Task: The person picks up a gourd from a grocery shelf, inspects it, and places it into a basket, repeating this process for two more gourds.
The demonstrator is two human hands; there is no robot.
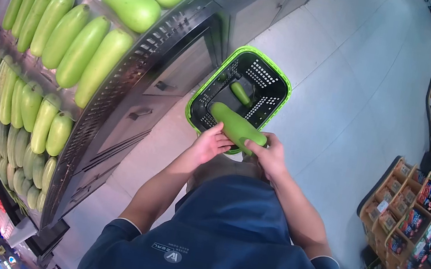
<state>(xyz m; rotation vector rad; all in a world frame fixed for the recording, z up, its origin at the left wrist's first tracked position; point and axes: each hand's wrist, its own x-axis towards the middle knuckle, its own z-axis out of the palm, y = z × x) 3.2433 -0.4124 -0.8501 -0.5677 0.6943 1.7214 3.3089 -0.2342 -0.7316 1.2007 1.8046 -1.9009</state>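
Note:
A long light-green bottle gourd point(236, 127) lies across both my hands, over the near side of a black shopping basket with a bright green rim point(290, 84). My right hand point(270, 156) is closed around the gourd's right end, thumb on top. Against its lower left side, my left hand point(210, 144) supports it with the fingers underneath and the thumb at the edge. Down inside the basket sits a smaller green vegetable point(240, 93), whose kind I cannot make out. The gourd covers part of the basket's near rim.
On the left, a tiered metal produce stand point(153, 44) bears rows of green gourds point(82, 52), with drawers point(145, 114) below. Wooden shelves of packaged goods point(405, 209) stand at right on the pale tiled floor point(347, 99).

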